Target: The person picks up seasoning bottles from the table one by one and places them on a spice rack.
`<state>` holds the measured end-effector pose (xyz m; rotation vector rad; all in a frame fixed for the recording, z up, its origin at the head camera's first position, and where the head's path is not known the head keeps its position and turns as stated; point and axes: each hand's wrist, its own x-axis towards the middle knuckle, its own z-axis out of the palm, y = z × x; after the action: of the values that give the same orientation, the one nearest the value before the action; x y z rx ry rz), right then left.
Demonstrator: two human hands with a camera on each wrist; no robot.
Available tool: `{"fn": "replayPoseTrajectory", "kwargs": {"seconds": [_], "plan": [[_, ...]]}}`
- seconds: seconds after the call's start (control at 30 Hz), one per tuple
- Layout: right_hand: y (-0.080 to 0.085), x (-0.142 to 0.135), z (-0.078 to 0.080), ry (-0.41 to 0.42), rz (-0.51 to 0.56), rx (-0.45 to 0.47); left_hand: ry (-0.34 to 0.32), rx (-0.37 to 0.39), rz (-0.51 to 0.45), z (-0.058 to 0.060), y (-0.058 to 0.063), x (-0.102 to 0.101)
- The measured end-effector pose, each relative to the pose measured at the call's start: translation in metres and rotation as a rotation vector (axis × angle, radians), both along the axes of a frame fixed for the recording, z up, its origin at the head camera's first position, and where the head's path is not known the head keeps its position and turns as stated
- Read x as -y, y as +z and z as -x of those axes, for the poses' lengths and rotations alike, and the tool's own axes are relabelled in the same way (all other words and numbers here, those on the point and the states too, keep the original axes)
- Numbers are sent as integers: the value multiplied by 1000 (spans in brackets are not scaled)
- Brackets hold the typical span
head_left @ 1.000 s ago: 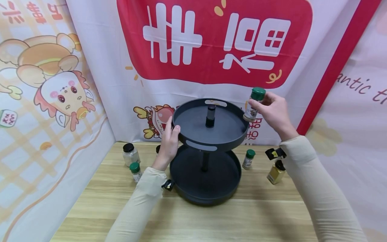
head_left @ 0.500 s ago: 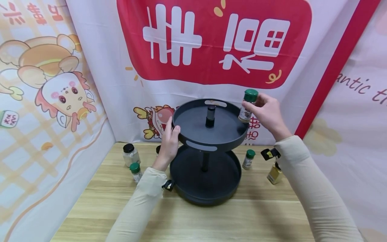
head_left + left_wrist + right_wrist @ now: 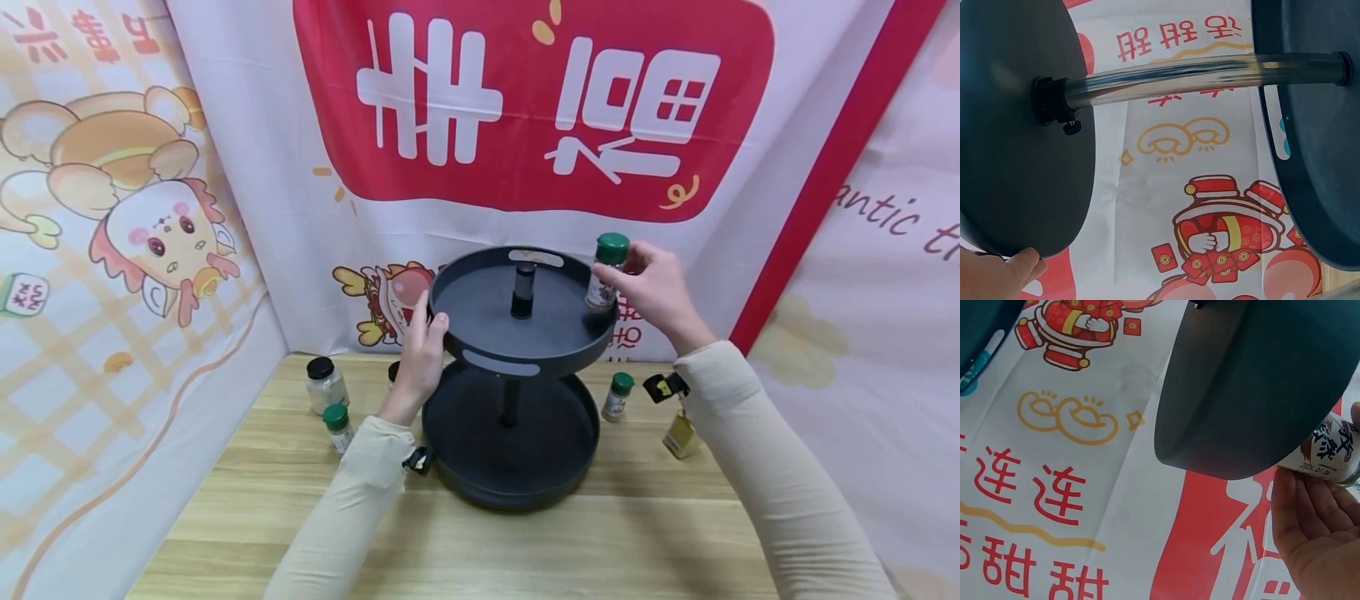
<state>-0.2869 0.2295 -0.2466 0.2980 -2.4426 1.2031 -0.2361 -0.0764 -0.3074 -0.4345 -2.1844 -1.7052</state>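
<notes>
A dark two-tier round rack stands on the wooden table, with an upper tray [image 3: 480, 354] and a lower tray [image 3: 465, 483]. My left hand [image 3: 429, 321] grips the upper tray's left rim. In the left wrist view its fingertips [image 3: 1019, 262] touch the upper tray's underside [image 3: 1016, 125] beside the chrome pole [image 3: 1197, 72]. My right hand [image 3: 622, 271] pinches a green-capped spice jar [image 3: 606, 271] upright, just inside the upper tray's right rim. I cannot tell whether the jar's base touches the tray floor. The right wrist view shows the jar [image 3: 1325, 450] behind the tray's edge [image 3: 1260, 381].
On the table left of the rack stand a black-capped jar [image 3: 322, 383] and a small green-capped jar [image 3: 337, 425]. On its right are another green-capped jar [image 3: 617, 396] and a yellow bottle [image 3: 681, 433]. Printed cloth banners close in the back and sides.
My right hand has carried the green-capped jar left and down, from outside the upper tray's right rim to just inside it. The left hand has stayed on the rim.
</notes>
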Motion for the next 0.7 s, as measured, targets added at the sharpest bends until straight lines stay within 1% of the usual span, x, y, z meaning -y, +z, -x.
{"fn": "replayPoseTrajectory", "kwargs": {"seconds": [0.17, 0.43, 0.7], "plan": [[-4, -2, 3, -2, -1, 11, 1, 4, -5, 0, -1, 0], [-11, -5, 7, -5, -37, 33, 8, 5, 2, 0, -1, -1], [-16, -6, 9, -9, -66, 32, 7, 2, -3, 0, -1, -1]]}}
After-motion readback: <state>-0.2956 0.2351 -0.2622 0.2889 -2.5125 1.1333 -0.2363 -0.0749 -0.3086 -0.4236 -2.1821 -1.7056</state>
